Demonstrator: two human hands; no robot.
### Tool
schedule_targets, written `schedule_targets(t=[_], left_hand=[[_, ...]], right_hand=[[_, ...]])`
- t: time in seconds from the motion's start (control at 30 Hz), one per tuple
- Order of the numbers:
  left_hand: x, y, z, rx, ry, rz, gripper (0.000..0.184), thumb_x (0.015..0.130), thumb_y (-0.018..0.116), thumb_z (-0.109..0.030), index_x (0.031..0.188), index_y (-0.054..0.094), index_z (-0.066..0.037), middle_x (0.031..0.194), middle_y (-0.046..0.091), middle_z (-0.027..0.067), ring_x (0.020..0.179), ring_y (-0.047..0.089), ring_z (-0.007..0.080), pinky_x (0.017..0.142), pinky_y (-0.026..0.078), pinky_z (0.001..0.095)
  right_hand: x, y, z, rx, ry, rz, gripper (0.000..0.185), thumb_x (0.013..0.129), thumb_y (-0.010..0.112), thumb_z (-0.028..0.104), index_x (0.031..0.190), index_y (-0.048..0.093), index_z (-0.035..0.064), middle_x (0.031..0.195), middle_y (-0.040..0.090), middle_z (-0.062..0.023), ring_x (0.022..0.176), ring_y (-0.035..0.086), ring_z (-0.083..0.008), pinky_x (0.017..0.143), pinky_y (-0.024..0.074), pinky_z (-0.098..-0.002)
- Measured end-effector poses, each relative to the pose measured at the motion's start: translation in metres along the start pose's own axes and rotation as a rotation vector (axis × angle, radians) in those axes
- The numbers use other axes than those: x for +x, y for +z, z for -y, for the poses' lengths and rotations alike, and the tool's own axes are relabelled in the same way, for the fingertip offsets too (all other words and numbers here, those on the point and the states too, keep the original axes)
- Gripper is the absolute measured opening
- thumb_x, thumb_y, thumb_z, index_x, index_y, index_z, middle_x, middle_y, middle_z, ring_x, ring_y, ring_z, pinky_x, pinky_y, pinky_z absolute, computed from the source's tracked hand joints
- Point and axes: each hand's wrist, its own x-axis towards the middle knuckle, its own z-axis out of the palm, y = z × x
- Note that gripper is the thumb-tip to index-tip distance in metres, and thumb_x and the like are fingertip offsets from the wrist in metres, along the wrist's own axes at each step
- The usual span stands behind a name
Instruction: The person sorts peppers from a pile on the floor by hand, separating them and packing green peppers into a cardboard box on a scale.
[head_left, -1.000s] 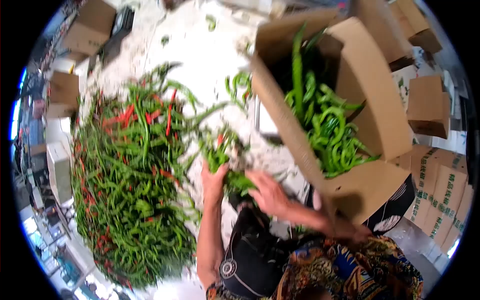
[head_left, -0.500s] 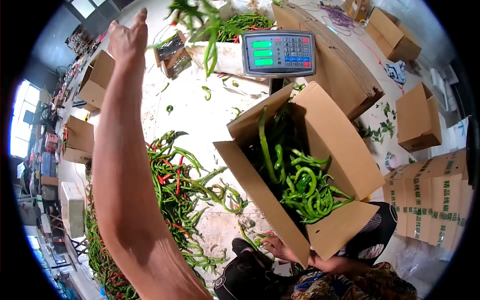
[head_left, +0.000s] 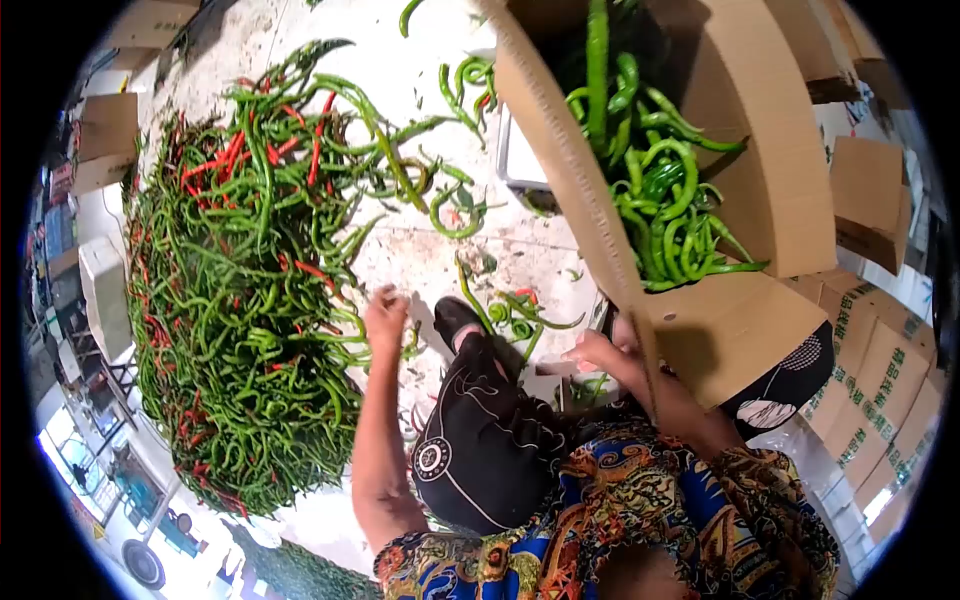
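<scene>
My left hand (head_left: 386, 318) is at the right edge of a big heap of green and red chili peppers (head_left: 250, 300), its fingers loosely bent and apart, with no pepper visible in them. Beside the lower wall of a cardboard box (head_left: 735, 330), my right hand (head_left: 595, 352) has its fingers stretched toward the left, above some loose chilies; I see nothing held in it. Inside the box lie long, curled green chili peppers (head_left: 665, 190). A few loose green chilies (head_left: 515, 315) lie on the floor between my two hands, near my shoe.
A metal scale plate (head_left: 522, 160) shows under the box's left side. Printed cartons (head_left: 870, 390) are stacked at the right, with an open carton (head_left: 870, 200) behind them. A white foam box (head_left: 103, 290) stands left of the heap. My shoe (head_left: 457, 318) is on the dirty floor.
My left hand has come back from the far crate, where chilies were in the air beside it, to the heap. The view has tilted down, taking the scale display out of sight.
</scene>
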Motion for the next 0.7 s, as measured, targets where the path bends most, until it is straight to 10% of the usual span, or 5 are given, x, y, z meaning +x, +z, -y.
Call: schedule_targets(t=[0.17,0.33,0.47,0.57,0.7], left_hand=[[-0.059,0.056,0.007,0.13,0.022,-0.057,0.042,0.077,0.072,-0.019,0.114,0.062,-0.003,0.092,0.068,0.0187,0.082,0.067,0.0318,0.077,0.053,0.0383],[-0.045,0.084,-0.045,0.374,0.364,0.002,0.032,0.076,0.068,-0.01,0.107,0.062,-0.005,0.095,0.059,0.0197,0.09,0.056,0.0389,0.076,0.047,0.0456],[-0.012,0.078,-0.077,0.321,0.688,-0.178,0.044,0.077,0.059,0.002,0.12,0.059,-0.005,0.098,0.058,0.018,0.09,0.056,0.0377,0.076,0.047,0.0455],[0.024,0.08,-0.098,0.4,0.75,-0.183,0.047,0.072,0.062,0.001,0.118,0.059,-0.008,0.102,0.056,0.0138,0.093,0.054,0.0335,0.076,0.046,0.0433],[0.047,0.083,-0.115,0.733,0.867,-0.132,0.035,0.072,0.062,-0.005,0.107,0.06,-0.012,0.099,0.053,0.0098,0.095,0.052,0.0295,0.076,0.042,0.0415]], right_hand=[[0.027,0.035,0.02,0.529,0.28,-0.051,0.029,0.082,0.075,0.021,0.068,0.063,-0.0012,0.066,0.06,-0.0074,0.06,0.058,-0.0156,0.059,0.0487,-0.0304],[0.049,0.057,0.052,1.016,-0.157,0.187,0.05,0.087,0.07,0.027,0.123,0.051,-0.0039,0.116,0.058,-0.0155,0.108,0.058,-0.0219,0.096,0.0453,-0.0335],[0.05,0.035,0.143,0.351,-0.031,0.023,0.047,0.085,0.068,0.019,0.124,0.047,0.003,0.126,0.054,-0.0136,0.111,0.057,-0.0256,0.092,0.0479,-0.039],[0.043,0.037,0.156,-0.517,-0.27,-0.371,0.043,0.082,0.064,0.011,0.123,0.05,0.0032,0.126,0.052,-0.015,0.103,0.057,-0.0317,0.085,0.0495,-0.0429],[0.062,0.036,0.198,-0.82,-0.813,-0.603,0.046,0.077,0.055,-0.003,0.122,0.054,0.0032,0.133,0.046,-0.013,0.107,0.051,-0.0344,0.087,0.0452,-0.045]])
